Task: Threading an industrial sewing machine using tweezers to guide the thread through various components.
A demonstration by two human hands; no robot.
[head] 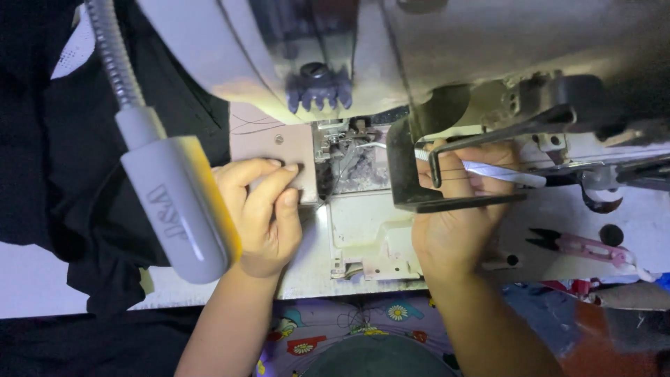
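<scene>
Your left hand (pixel 262 213) rests flat, fingers extended, on the sewing machine's cover plate (pixel 273 150), center frame. Your right hand (pixel 457 216) pinches the white tape (pixel 499 172), its length running rightward, right of the needle area (pixel 345 139).

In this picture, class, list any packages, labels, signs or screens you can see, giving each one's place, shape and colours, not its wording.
Lamp head marking: raised lettering on the grey, yellow-edged oblong lamp head on a flexible neck, just left of the left hand.
No packages, signs or screens show.
</scene>
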